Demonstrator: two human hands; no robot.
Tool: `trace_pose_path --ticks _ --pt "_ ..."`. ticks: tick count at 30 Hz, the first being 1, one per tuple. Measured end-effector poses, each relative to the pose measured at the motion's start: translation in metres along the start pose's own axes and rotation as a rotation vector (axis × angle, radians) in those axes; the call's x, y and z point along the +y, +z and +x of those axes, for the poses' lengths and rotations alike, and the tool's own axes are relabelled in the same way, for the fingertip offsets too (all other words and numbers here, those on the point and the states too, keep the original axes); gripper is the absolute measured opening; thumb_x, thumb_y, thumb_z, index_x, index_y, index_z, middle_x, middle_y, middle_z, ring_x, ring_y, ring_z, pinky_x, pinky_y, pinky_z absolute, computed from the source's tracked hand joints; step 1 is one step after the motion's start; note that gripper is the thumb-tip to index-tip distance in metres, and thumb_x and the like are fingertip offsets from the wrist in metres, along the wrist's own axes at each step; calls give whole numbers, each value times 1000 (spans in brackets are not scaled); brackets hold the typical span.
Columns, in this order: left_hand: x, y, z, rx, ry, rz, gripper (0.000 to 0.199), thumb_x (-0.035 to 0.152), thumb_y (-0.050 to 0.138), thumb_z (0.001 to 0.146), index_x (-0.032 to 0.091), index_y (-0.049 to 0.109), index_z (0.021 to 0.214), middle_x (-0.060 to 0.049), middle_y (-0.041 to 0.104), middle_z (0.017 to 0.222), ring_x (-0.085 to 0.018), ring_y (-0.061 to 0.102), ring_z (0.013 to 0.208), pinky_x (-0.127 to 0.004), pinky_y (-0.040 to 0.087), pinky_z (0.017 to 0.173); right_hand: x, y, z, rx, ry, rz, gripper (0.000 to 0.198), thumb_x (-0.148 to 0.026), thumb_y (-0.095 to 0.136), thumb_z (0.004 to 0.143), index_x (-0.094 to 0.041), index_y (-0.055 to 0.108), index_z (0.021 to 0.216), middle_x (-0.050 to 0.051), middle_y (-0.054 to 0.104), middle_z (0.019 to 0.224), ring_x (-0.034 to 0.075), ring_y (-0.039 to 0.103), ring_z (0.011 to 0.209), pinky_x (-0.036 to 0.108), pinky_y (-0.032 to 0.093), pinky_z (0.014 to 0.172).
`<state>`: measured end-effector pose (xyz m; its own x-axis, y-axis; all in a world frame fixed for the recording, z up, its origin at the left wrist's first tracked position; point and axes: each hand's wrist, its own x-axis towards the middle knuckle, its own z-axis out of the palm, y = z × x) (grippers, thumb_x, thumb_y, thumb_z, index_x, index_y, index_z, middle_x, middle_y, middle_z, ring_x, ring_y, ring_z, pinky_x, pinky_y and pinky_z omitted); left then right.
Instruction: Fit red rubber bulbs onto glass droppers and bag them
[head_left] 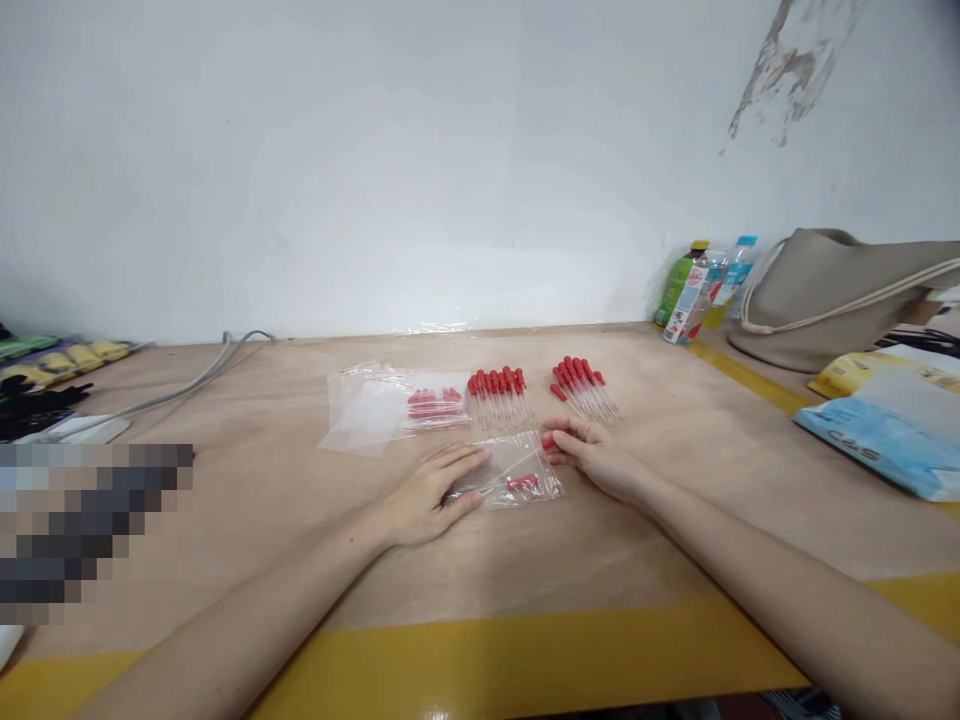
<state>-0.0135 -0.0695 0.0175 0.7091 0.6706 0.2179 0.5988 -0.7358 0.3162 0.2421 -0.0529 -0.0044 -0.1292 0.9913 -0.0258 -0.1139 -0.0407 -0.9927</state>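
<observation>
A clear zip bag (499,462) lies flat on the table with red dropper bulbs (523,483) inside it. My left hand (435,492) rests on the bag's left side, fingers stretched out and thumb apart. At the bag's upper right corner, my right hand (592,455) pinches a dropper by its red bulb (550,441); its tube is hard to make out. Behind the bag lies a row of glass droppers with red bulbs (497,385). A second bunch of droppers (585,380) is fanned out farther right, behind my right hand.
Stacked zip bags (367,400), some with red bulbs, lie at back left. A grey cable (202,378) crosses the left side. Drink bottles (697,290), a grey bag (832,295) and a blue tissue pack (877,445) stand or lie at right. A wall closes the back.
</observation>
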Motion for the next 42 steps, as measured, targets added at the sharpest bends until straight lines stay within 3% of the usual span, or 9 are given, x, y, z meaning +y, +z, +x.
trace_pose_path --ticks 3,8,12,15,20,26,32,38,42 --pt "0 0 -1 0 7 -4 47 42 39 88 25 36 132 -4 41 135 -22 36 125 -42 29 104 -2 -2 -2 -74 11 -138 31 -34 68 65 -16 56 86 -1 59 72 8 58 60 27 51 66" --pt "0 -2 -1 -15 2 6 47 41 39 88 25 37 132 -5 41 135 -21 35 125 -42 29 104 -4 4 -6 -28 -41 -79 49 -37 77 50 -20 44 83 -8 54 57 9 55 49 24 49 50" --pt "0 -2 -2 -16 5 -1 46 41 39 88 26 38 131 -4 41 135 -21 35 125 -42 29 105 -4 6 -8 1 -16 -198 45 -41 76 52 -19 43 73 -9 51 47 6 46 37 17 32 33" --pt "-1 -1 -2 -8 5 -11 46 42 39 88 27 38 131 -4 40 136 -22 35 125 -43 29 104 -4 3 -8 -85 -17 -176 36 -40 74 56 -15 49 67 -4 56 51 6 51 44 18 40 43" --pt "-1 -1 -2 -7 1 -22 46 42 40 88 27 37 132 -3 39 136 -22 35 126 -42 29 104 -8 -1 -11 -162 93 -5 37 -31 77 54 -15 58 81 -1 63 73 9 60 65 24 50 67" --pt "1 -3 -2 -17 -4 -15 46 41 40 88 28 36 132 -2 40 136 -21 35 126 -40 30 105 -3 7 -11 -130 39 -101 35 -35 76 53 -15 53 70 -4 58 54 7 53 47 22 46 50" --pt "-2 -1 -2 -34 -3 -5 46 41 39 88 28 36 132 -2 38 138 -20 33 127 -40 27 106 1 11 -9 -107 19 -263 30 -40 71 59 -14 61 69 -4 53 45 6 46 40 19 36 39" --pt "-1 -1 -2 -36 -16 -6 46 41 39 88 28 36 132 -2 37 138 -20 33 127 -40 27 106 -4 14 -12 -53 46 -346 24 -32 69 62 -16 60 77 -4 53 45 7 46 38 19 34 36" --pt "-1 -1 -2 -38 -10 7 47 42 39 88 27 35 133 -3 37 138 -20 33 127 -41 28 106 -2 14 -12 -32 -62 -470 21 -35 62 67 -15 62 72 -4 52 45 7 43 38 19 31 36"
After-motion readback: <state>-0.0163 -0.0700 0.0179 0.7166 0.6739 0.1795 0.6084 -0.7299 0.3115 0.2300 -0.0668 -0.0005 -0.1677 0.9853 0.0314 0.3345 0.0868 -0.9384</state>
